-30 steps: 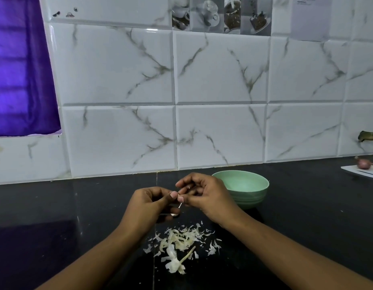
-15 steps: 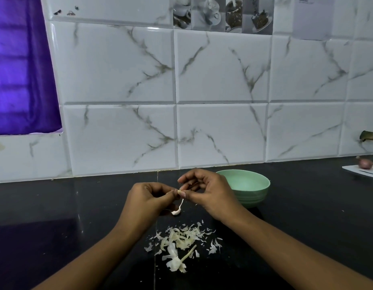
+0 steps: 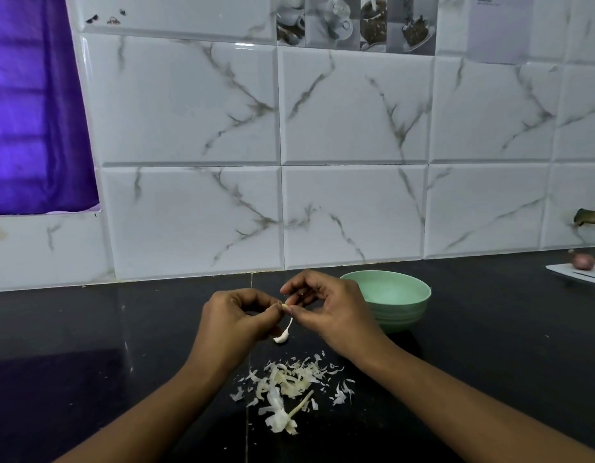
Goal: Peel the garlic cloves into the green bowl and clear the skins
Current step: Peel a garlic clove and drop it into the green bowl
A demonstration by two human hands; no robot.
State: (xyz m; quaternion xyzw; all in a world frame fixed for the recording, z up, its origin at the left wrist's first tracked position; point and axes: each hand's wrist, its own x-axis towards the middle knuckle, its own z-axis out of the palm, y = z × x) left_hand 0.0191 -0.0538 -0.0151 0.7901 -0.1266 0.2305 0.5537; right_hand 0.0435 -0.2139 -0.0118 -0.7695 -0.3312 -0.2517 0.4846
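Above the black counter my left hand (image 3: 234,320) and my right hand (image 3: 329,312) meet fingertip to fingertip, both pinching a small garlic clove (image 3: 284,306). A curled strip of white skin (image 3: 284,335) hangs down from the clove between the two hands. The green bowl (image 3: 398,300) stands just behind and right of my right hand; its inside shows pale and I cannot see cloves in it. A pile of peeled garlic skins (image 3: 291,384) with a dry stem lies on the counter in front of my hands.
The black counter (image 3: 105,345) runs to a white marble-tiled wall. At the far right a white board (image 3: 580,274) carries a small red onion (image 3: 582,261). A purple curtain (image 3: 32,105) hangs at the upper left.
A strip of skin has come away from the clove and now dangles below my fingertips. Both hands stay close together in about the same place.
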